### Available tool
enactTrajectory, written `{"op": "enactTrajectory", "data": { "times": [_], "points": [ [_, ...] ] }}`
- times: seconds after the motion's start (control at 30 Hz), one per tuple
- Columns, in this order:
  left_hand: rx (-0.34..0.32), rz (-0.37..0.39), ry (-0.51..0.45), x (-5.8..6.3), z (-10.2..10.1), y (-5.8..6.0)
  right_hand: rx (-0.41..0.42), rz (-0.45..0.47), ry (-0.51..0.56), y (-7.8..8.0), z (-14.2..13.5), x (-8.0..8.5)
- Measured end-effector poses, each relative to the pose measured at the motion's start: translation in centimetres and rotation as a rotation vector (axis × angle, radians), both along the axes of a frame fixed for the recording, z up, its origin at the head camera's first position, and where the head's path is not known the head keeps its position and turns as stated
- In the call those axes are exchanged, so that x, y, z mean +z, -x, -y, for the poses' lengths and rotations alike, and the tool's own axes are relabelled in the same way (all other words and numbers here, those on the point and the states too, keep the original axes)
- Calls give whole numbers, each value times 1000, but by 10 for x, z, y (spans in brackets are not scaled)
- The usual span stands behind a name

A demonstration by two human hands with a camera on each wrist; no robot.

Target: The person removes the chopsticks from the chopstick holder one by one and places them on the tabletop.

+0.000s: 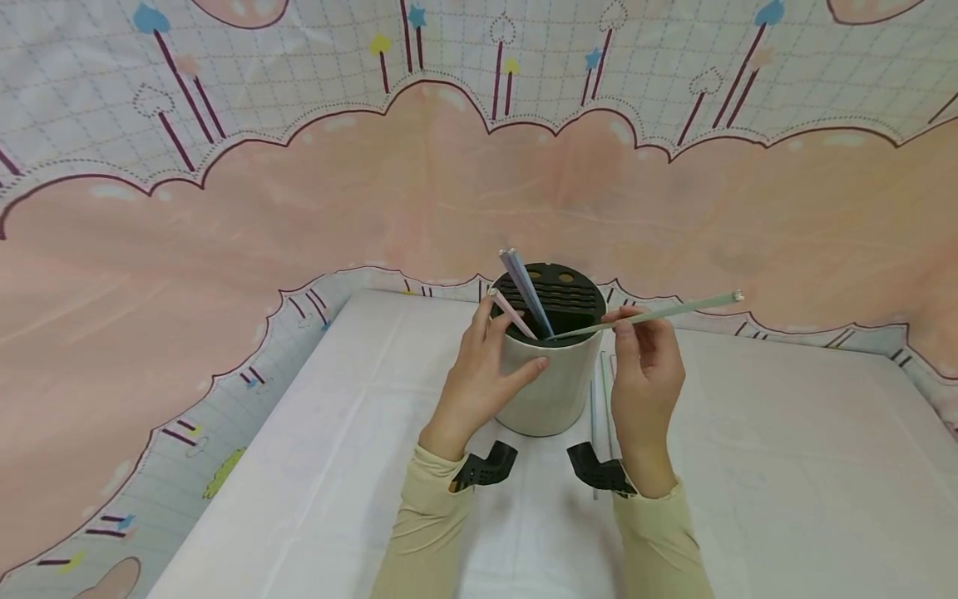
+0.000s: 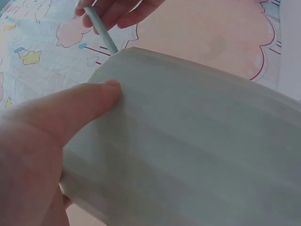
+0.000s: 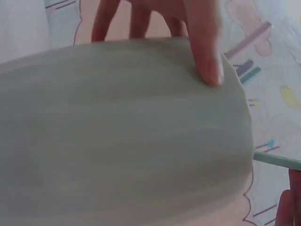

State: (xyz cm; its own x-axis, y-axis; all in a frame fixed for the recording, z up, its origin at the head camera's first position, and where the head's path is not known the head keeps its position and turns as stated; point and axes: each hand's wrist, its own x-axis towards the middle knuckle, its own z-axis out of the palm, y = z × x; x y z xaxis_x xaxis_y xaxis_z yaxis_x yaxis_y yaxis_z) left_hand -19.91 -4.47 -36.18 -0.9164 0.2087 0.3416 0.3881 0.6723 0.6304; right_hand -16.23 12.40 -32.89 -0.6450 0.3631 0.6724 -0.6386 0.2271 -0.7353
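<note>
Container (image 1: 552, 384) holds pink, blue sticks (image 1: 526, 287); left fingers (image 1: 477, 326) grip it, right fingers (image 1: 629, 343) pinch a green stick (image 1: 688, 307).

The left hand (image 3: 197, 19) has hold of a pale grey-green container (image 3: 131, 127), thumb pressed flat on its near side, the other fingers going behind the far edge. Just past that thumb, beyond the rim, I can see a pink stick (image 3: 249, 41), then a purple stick (image 3: 245, 68) and a teal stick (image 3: 250, 75) close together. Well apart from that grip, the right hand (image 3: 292, 202), mostly cut off, has fingers at a green stick (image 3: 277, 160) that meets the rim. Printed cloth (image 3: 268, 125) spreads behind both grips.
</note>
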Motion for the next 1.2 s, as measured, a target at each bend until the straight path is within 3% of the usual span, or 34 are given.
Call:
{"op": "enactTrajectory", "data": {
  "times": [0.23,0.37,0.57,1.0,1.2],
  "points": [
    [-1,-4,1,-2,0,3,86,-149,267,12,-23,-5],
    [5,-9,13,-1,-1,3,119,-193,346,15,-34,-8],
    [13,4,18,-1,-1,1,135,-194,429,22,-50,-17],
    [16,11,5,-1,-1,-1,188,-253,632,26,-65,-17],
    [4,2,-1,0,-1,-1,244,-176,687,24,-82,-21]
  ]
}}
